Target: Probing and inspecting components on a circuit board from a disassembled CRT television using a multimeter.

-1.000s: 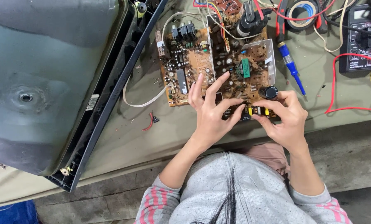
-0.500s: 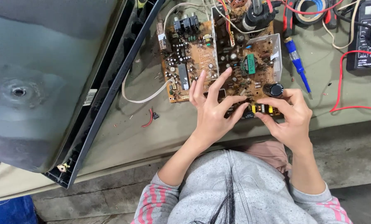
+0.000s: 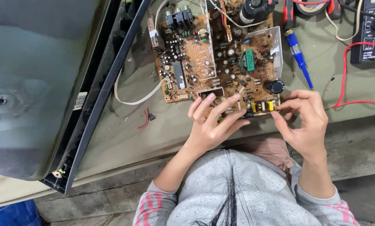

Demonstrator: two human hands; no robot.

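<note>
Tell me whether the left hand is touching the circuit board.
Touching. The head view shows the left hand with its fingers spread flat on the near edge of the circuit board, no gap visible.

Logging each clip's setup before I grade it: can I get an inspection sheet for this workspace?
Surface: olive-green bench top, scuffed, with small scraps on it.
Job's things: brown circuit board lying flat, parts side up; a black cylinder part near its front right corner.
Clutter: old TV set lying on the bench at left; blue screwdriver; black meter at top right; tape roll, partly out of frame.
Hands: left hand rests fingers spread on the board's front edge; right hand pinches the board's front right corner.
Cables: red lead from the meter; pale flat cable from board toward the TV.
Surroundings: concrete floor below the bench.
</note>
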